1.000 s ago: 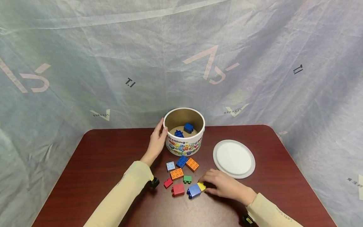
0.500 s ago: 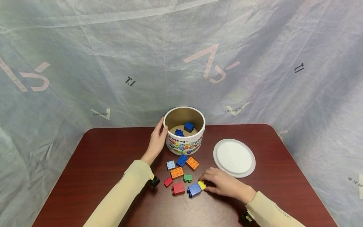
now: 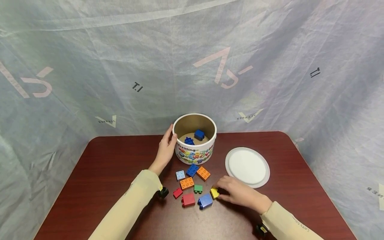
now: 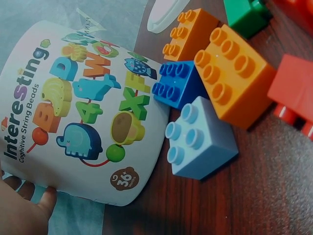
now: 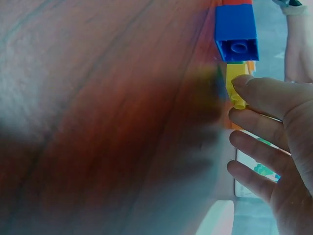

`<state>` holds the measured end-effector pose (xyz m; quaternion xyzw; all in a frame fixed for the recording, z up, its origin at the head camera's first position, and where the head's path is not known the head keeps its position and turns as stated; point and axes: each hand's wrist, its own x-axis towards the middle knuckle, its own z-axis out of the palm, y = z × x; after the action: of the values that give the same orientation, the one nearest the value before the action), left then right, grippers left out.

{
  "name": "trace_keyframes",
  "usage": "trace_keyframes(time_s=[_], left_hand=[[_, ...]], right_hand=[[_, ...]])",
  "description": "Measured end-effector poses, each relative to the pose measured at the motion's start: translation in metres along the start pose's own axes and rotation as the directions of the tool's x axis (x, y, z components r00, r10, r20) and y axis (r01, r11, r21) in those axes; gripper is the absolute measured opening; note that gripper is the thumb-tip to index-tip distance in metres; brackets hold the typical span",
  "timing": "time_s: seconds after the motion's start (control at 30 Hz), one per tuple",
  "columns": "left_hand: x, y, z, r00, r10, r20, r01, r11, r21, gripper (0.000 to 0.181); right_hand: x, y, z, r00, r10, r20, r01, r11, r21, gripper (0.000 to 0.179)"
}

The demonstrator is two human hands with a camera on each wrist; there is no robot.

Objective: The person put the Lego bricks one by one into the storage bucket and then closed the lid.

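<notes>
My right hand (image 3: 235, 191) pinches a small yellow toy brick (image 3: 214, 193) between thumb and index finger at the tabletop. Its other fingers spread loosely in the right wrist view. Close to the yellow brick lies a larger blue brick (image 3: 205, 201), its hollow underside facing the right wrist camera (image 5: 238, 46). My left hand (image 3: 164, 150) rests along the left side of a round white bucket (image 3: 195, 155), thumb near the rim and fingers extended along the wall. Blue bricks (image 3: 199, 135) lie inside the bucket. In the left wrist view the hand (image 4: 29, 208) is mostly cut off.
Before the bucket lie orange bricks (image 3: 187, 183), a dark blue brick (image 3: 192, 170), a light blue one (image 3: 180, 175), a green one (image 3: 198, 189) and red ones (image 3: 188, 200). A white lid (image 3: 247, 167) lies on the brown table (image 3: 120, 176) to the right.
The yellow brick, earlier against the blue brick's right end, now sits slightly apart from it, with the right hand moved a little along with it. The left hand and bucket have stayed put.
</notes>
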<state>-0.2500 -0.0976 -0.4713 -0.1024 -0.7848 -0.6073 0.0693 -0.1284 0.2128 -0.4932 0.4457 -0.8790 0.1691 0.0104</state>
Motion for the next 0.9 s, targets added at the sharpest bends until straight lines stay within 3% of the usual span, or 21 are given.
trace_keyframes(time_s=[0.4, 0.9], left_hand=[[0.000, -0.001, 0.000, 1.000, 0.000, 0.002, 0.000, 1.000, -0.004, 0.058], [-0.001, 0.000, 0.000, 1.000, 0.012, 0.000, -0.012, 1.000, 0.003, 0.058]], right_hand=[[0.009, 0.004, -0.024, 0.999, 0.040, -0.031, -0.040, 0.999, 0.004, 0.026], [0.027, 0.006, -0.057, 0.997, 0.038, -0.071, -0.040, 0.999, -0.034, 0.028]])
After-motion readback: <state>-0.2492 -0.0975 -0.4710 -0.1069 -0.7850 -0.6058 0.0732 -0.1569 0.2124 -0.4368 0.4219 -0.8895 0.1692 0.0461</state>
